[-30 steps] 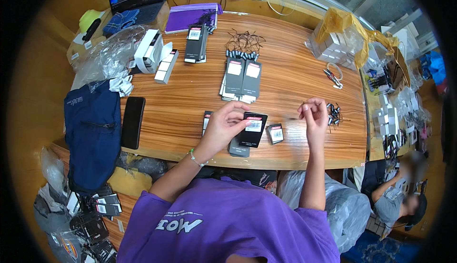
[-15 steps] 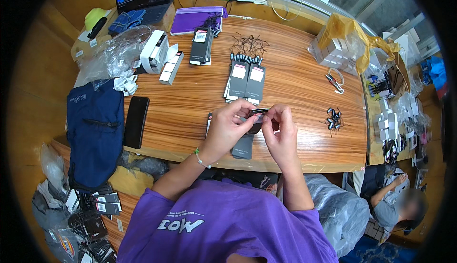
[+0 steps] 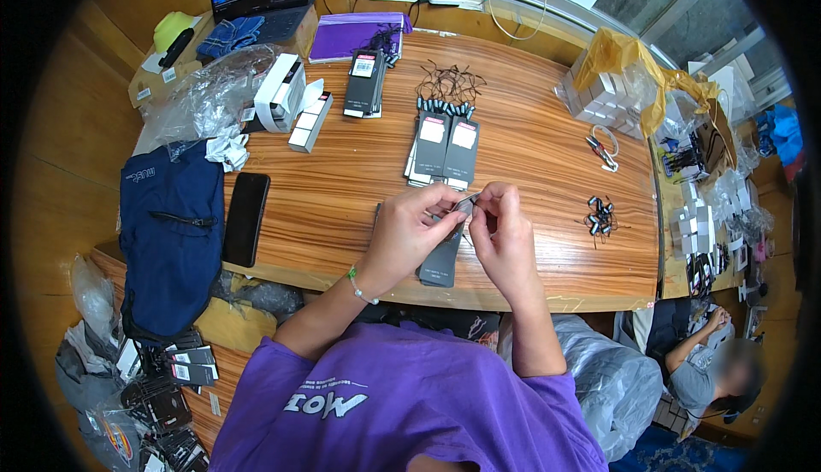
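My left hand (image 3: 417,220) pinches a dark grey hang tag (image 3: 466,205) between thumb and fingers, over the near part of the table. My right hand (image 3: 506,226) is closed at the tag's upper right end, its thumb and index fingertip together there. Whether a cord is also in that pinch is too small to tell. Beneath my hands lies a stack of dark grey tags (image 3: 438,268), partly covered by them. Just beyond are two side-by-side piles of tags (image 3: 446,151) with white and pink labels, their black cords (image 3: 449,83) spreading away at the top.
Right of my hands lies a small heap of corded toggles (image 3: 600,215). Beyond it are a cable (image 3: 605,151) and a bag of white boxes (image 3: 603,96). A phone (image 3: 246,220), a navy bag (image 3: 171,241) and another tag stack (image 3: 363,87) are leftward. A person (image 3: 714,369) sits at right.
The tag between my hands has turned, from a thin dark edge to a tilted grey face. Both hands stay in nearly the same place.
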Demonstrator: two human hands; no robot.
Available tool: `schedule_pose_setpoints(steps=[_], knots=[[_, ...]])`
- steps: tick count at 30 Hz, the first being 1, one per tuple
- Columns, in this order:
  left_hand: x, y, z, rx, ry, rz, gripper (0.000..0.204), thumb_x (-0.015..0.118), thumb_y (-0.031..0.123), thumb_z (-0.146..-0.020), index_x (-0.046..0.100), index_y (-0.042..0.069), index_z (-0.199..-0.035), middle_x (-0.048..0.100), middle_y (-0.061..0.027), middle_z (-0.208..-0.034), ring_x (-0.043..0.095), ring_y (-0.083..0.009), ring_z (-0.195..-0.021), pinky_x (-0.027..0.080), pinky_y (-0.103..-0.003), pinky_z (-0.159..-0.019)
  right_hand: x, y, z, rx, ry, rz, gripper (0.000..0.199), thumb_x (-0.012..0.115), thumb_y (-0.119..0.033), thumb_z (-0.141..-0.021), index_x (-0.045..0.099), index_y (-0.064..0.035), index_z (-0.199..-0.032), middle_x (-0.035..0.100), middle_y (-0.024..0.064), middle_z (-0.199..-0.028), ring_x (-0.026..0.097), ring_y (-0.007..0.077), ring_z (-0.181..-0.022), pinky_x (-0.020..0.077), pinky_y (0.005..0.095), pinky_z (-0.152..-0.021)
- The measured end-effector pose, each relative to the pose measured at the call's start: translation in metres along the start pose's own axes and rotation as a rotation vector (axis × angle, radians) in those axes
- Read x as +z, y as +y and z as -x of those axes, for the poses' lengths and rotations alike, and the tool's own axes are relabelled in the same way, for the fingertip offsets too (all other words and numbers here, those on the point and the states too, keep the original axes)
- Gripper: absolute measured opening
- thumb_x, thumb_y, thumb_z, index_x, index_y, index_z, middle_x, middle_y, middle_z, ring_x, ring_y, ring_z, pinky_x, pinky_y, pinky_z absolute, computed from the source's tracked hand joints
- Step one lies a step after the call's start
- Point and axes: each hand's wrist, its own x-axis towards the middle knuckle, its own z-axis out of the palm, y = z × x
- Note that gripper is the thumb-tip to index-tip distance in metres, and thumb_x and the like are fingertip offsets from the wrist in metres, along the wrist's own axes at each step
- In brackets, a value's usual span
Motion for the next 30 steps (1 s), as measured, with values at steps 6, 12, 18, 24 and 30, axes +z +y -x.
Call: schedule_pose_setpoints(steps=[6,12,18,24,30], knots=[[-0.008,0.007,-0.001,0.3,-0.013,-0.347,0.016,0.068,0.002,-0.073,0.065,0.003,-0.089,0.066,-0.0075,-0.085,0.063,-0.0155,-0.075,0.051,-0.026,-0.061,0.003,0.009,-0.003,0.397,-0.07,-0.914,0.023,0.048,0.003,-0.085,0.034,-0.005,-0.101,0.052,0.0013,-0.072,0.047,0.005,-0.066,0.0383,0.0183,-0.058],[-0.012,0.006,-0.004,0.17,0.008,-0.172,0.016,0.067,0.002,-0.074,0.066,0.002,-0.09,0.066,-0.0063,-0.082,0.062,-0.0115,-0.071,0.049,-0.024,-0.059,0.001,0.003,0.001,0.224,-0.085,-0.3,0.024,0.052,0.004,-0.082,0.038,-0.0033,-0.1,0.057,0.0099,-0.074,0.057,0.0125,-0.065,0.0436,0.0246,-0.056],[-0.013,0.008,-0.006,0.095,0.005,-0.112,0.015,0.065,-0.001,-0.075,0.065,0.0,-0.089,0.065,-0.0053,-0.08,0.061,-0.0084,-0.069,0.048,-0.021,-0.056,-0.012,-0.005,-0.011,-0.062,-0.17,0.009,0.025,0.054,0.005,-0.079,0.041,0.0002,-0.1,0.057,0.0163,-0.076,0.06,0.0292,-0.069,0.0472,0.0347,-0.059],[-0.012,0.011,-0.007,0.148,0.036,-0.097,0.014,0.065,-0.003,-0.074,0.065,-0.001,-0.087,0.064,-0.0065,-0.08,0.061,-0.0103,-0.068,0.048,-0.021,-0.056,-0.003,-0.009,-0.004,0.124,-0.055,-0.204,0.021,0.051,0.004,-0.083,0.04,-0.0007,-0.099,0.053,0.0102,-0.072,0.054,0.0143,-0.063,0.0434,0.0266,-0.055],[-0.01,0.006,-0.004,0.229,0.05,-0.033,0.016,0.067,-0.003,-0.072,0.065,-0.001,-0.087,0.064,-0.0076,-0.08,0.06,-0.0108,-0.068,0.048,-0.022,-0.058,0.01,-0.007,-0.002,0.227,0.074,-0.594,0.022,0.049,0.003,-0.085,0.034,-0.0045,-0.1,0.05,0.0028,-0.071,0.044,0.005,-0.061,0.0374,0.0201,-0.054]])
